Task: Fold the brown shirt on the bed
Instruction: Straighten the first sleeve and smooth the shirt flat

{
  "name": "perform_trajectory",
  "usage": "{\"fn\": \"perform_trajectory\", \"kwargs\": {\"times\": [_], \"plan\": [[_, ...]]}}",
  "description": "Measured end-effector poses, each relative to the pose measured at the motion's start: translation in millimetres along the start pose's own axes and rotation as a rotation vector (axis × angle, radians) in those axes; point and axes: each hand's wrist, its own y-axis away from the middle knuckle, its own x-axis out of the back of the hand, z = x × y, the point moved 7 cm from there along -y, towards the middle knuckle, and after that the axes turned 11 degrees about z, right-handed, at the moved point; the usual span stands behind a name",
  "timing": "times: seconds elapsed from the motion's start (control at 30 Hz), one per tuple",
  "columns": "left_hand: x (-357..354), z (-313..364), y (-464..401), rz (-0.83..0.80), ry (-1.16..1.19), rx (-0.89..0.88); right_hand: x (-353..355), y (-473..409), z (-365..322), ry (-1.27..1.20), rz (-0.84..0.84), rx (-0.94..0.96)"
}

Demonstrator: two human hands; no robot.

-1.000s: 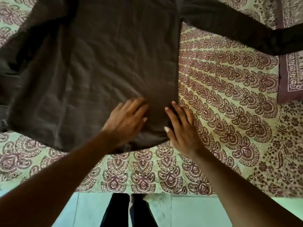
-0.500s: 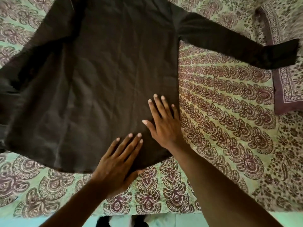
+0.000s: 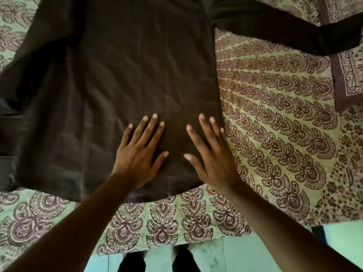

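- Brown cloth of the shirt [image 3: 125, 79] was seen spread flat over the bed [image 3: 275, 122], its body filling the upper left and centre of the view, the hem lying nearest the person.
- One sleeve [image 3: 284, 32] was observed stretched out to the right across the patterned bedcover [image 3: 161, 226], ending at the frame edge by a bordered pillow [image 3: 349, 75].
- The shirt's left side was noted as doubled over itself in a looser, darker layer; exact folding there could not be determined.
- The left hand [image 3: 137, 154] was recorded palm down on the lower part of the shirt, fingers straight and fanned apart, thumb out to the side. Nothing was grasped; the cloth was only pressed.
- The right hand [image 3: 212, 154] was recorded likewise flat and spread, just beside the left, thumbs pointing toward each other but not touching. Its outer fingers lay along the shirt's right edge, close to the bedcover; nothing was gripped.
- Both forearms were seen reaching in from the bottom corners.
- Below the bed edge, a pale green floor [image 3: 245, 256] and dark trouser legs [image 3: 133, 262] were visible.
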Motion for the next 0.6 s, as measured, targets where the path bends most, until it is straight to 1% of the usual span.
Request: {"fn": "perform_trajectory", "kwargs": {"times": [0.07,0.17,0.23,0.3,0.4,0.47,0.53,0.6], "plan": [[2,-3,28,-0.019,-0.007,0.015,-2,-45,-4,0.072,0.059,-0.069],[7,-7,74,-0.033,-0.009,0.032,-26,-98,-12,0.131,0.036,-0.187],[8,-15,99,-0.050,-0.011,0.042,-48,-102,-26,0.143,-0.010,-0.237],[10,-24,119,-0.056,0.018,0.058,-63,-78,-45,0.166,-0.054,-0.243],[24,-38,123,0.016,0.107,0.068,-59,-19,-79,0.167,-0.087,-0.166],[34,-51,101,0.099,0.133,0.069,-55,21,-97,0.116,-0.121,-0.045],[40,-70,66,0.130,0.082,0.067,-52,47,-110,0.008,-0.138,0.079],[37,-97,35,0.093,0.002,0.073,-42,43,-112,-0.132,-0.072,0.100]]}}
